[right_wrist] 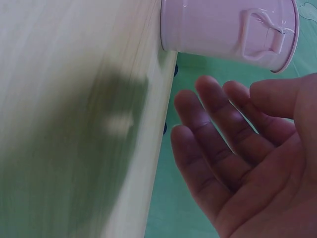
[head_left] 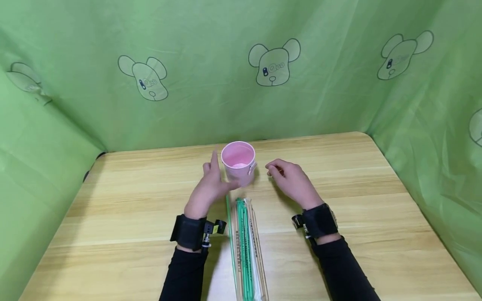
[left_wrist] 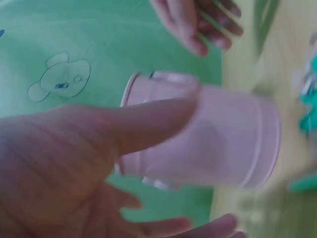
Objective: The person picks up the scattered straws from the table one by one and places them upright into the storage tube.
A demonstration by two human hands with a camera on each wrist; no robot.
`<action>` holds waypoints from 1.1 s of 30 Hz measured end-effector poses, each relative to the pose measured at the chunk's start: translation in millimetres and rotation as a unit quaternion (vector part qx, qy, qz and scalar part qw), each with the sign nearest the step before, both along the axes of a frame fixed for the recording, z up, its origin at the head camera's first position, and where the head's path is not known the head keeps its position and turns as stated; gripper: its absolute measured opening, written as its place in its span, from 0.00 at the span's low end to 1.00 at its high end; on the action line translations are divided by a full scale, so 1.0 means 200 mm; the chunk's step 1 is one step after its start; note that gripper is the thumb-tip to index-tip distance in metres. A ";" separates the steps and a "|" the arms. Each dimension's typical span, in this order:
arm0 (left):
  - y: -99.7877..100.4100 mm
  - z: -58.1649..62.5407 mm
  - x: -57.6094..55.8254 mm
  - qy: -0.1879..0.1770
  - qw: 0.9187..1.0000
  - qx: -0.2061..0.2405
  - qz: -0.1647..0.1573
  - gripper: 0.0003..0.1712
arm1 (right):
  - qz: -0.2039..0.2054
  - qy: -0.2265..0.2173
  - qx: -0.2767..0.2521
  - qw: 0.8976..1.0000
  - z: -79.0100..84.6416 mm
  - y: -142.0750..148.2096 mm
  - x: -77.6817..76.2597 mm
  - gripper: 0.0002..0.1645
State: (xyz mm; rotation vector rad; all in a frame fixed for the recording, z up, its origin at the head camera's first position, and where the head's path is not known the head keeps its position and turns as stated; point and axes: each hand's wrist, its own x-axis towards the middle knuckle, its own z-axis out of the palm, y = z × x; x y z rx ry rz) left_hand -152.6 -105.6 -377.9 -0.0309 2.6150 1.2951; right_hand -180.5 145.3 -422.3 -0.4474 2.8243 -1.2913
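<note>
A small pink bucket [head_left: 238, 167] with a side handle stands upright near the back of the table. My left hand [head_left: 210, 184] is at its left, thumb stretched across the front and fingers spread past the side; whether it touches the bucket I cannot tell. In the left wrist view the thumb overlaps the bucket [left_wrist: 228, 134]. To the right of the bucket, and apart from it, my right hand [head_left: 290, 179] hovers with loosely bent fingers. Nothing lies in its palm in the right wrist view, where the bucket's handle [right_wrist: 260, 34] faces it.
Several long, slim green and brown printed packages [head_left: 245, 246] lie side by side in front of the bucket, running towards me. The wooden table [head_left: 376, 200] meets a green curtain [head_left: 211, 96] with bear-head drawings behind and at both sides.
</note>
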 end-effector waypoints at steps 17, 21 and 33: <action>0.00 -0.09 0.01 -0.119 0.985 -0.124 0.001 0.12 | 0.008 -0.007 0.000 1.000 0.00 -0.02 0.00 0.19; 0.02 -0.09 0.01 -0.132 0.980 -0.146 0.014 0.11 | 0.011 -0.010 0.001 1.000 0.00 -0.02 0.00 0.19; -0.08 -0.02 0.01 -0.112 0.990 -0.080 -0.037 0.08 | 0.014 -0.010 -0.002 1.000 -0.01 -0.02 0.00 0.19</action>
